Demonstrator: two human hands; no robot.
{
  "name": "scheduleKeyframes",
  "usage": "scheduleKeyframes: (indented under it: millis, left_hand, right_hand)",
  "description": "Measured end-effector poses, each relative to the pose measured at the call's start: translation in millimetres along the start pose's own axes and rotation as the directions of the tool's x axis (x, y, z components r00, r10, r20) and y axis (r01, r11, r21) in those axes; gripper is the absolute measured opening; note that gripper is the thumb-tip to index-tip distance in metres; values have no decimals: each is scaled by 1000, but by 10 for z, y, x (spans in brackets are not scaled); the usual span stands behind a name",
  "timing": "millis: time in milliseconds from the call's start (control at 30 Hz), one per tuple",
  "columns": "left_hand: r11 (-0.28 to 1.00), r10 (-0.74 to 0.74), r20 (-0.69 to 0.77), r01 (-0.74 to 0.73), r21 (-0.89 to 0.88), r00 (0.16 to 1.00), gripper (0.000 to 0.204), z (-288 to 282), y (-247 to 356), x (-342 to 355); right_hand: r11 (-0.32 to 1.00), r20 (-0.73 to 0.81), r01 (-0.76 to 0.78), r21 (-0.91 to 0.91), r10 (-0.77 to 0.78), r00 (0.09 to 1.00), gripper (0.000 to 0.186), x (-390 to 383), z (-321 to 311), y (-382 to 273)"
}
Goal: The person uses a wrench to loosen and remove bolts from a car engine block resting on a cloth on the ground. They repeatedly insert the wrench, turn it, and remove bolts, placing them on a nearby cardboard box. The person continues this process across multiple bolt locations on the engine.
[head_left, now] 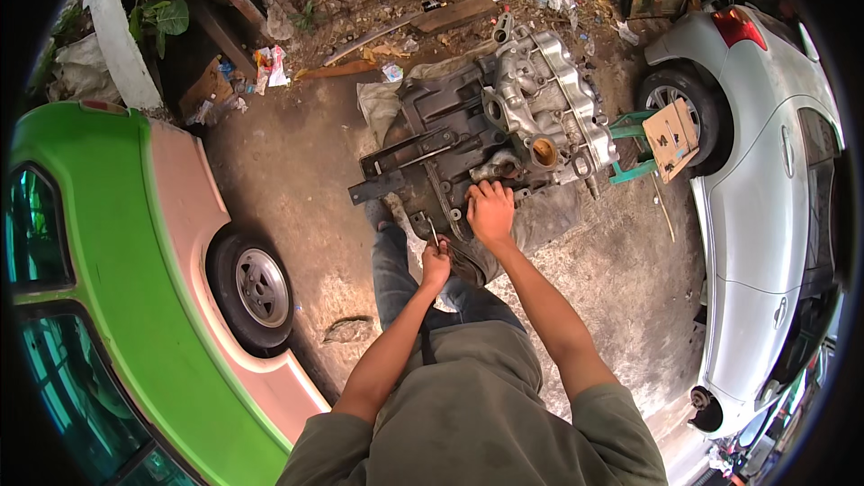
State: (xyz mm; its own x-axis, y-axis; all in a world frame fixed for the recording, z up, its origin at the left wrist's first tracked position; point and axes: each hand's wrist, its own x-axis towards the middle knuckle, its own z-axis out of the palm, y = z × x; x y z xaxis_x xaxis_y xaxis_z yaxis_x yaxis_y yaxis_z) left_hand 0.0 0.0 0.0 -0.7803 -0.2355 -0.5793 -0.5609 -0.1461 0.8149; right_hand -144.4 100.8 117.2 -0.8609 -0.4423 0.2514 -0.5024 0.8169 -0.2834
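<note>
A metal engine [540, 81] with a dark block and silver upper castings rests low in front of me on grimy cloth [549, 216]. My left hand [436, 256] is closed on a slim metal tool [434, 232], held upright at the engine's lower edge near a dark bracket. My right hand [490, 211] lies on the engine just below a curved metal fitting [499, 165], fingers curled down; whatever is under its fingertips is hidden. An orange-brown round opening [543, 149] shows in the silver casting above it.
A green-and-pink vehicle [108, 207] stands on my left, a silver car [756, 243] on my right. A green stool [630, 171] bearing cardboard [670, 126] is beside the engine. Beyond lie scattered litter [558, 0], wooden boards [454, 13] and a white post [117, 40].
</note>
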Motion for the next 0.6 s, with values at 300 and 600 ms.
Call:
scheduleKeyframes:
  millis: [300, 600]
  left_hand:
    - [980, 3, -84, 14, 200, 996, 34, -174, 845, -338]
    - [951, -307, 288, 280, 133, 907, 35, -664, 1467, -24]
  right_hand:
    - [1000, -13, 7, -15, -7, 1000, 5, -23, -53, 85]
    - [1000, -14, 3, 8, -3, 1000, 5, -6, -52, 23]
